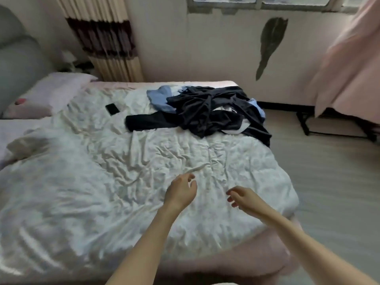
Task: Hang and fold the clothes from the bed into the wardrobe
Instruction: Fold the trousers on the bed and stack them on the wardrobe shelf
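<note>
Clearly, the tangled heap of dark navy and pale blue clothes (207,112) is piled on the far right part of the bed covered by a crumpled white quilt (115,165), well apart from both hands, with one dark edge draped over the bed's right side. The garments are judged to be light, soft and limp, likely to slide against each other and to come up knotted if lifted as a lump. A single piece is best singled out first: the long dark sleeve or trouser leg (148,122) stretched out to the left of the heap offers a free end to be taken, though a collar or waistband would give a straighter hang.

The left hand (181,192) and the right hand (244,197) are held above the near part of the quilt; each grip is loose and empty, the fingers lightly curled around nothing.

How many garments the heap contains cannot be counted, since they overlap, and the white patches inside it may be a separate garment or the quilt showing through. A flat black phone (112,109) lies on the quilt to the left of the heap. No wardrobe and no hangers are seen in this view.
</note>
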A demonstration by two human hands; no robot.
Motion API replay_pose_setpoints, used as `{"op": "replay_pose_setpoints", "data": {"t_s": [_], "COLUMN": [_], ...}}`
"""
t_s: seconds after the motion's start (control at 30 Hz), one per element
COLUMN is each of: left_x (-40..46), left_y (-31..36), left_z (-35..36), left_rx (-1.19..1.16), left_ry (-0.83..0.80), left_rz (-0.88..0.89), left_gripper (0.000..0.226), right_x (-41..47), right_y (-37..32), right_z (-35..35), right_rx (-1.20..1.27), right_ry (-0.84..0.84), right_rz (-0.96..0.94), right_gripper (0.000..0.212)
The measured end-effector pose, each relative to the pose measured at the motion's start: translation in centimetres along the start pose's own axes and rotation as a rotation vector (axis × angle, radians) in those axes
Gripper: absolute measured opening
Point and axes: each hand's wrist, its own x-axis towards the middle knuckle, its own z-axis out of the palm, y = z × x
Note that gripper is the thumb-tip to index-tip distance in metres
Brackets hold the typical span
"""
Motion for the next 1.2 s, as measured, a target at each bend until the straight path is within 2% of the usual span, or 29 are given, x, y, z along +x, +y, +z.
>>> {"op": "replay_pose_setpoints", "data": {"t_s": [0.3, 0.57, 0.77, 1.0, 1.2], "left_x": [4.2, 8.3, 8.7, 10.5, 11.6], "left_y": [12.9, 28.3, 31.6, 33.3, 36.8], "left_z": [11.1, 23.3, 27.0, 30.5, 34.8], "left_rx": [0.138, 0.083, 0.105, 0.078, 0.049], "left_ry": [-0.219, -0.214, -0.216, -0.227, -0.246], "left_rz": [0.261, 0.319, 0.345, 0.341, 0.338], "left_gripper": [0.035, 0.033, 0.033, 0.032, 0.032], "right_x": [-0.4, 1.1, 1.1, 0.2, 2.1], "right_y": [13.0, 22.7, 25.2, 28.3, 30.9], "right_z": [-14.1, -30.2, -33.3, -33.0, -38.0], "right_rx": [0.162, 0.174, 0.297, 0.394, 0.413], "right_ry": [0.184, 0.303, 0.348, 0.404, 0.419], "right_rz": [0.220, 0.189, 0.143, 0.177, 0.134], "right_gripper": [0.023, 0.028, 0.028, 0.028, 0.027]}}
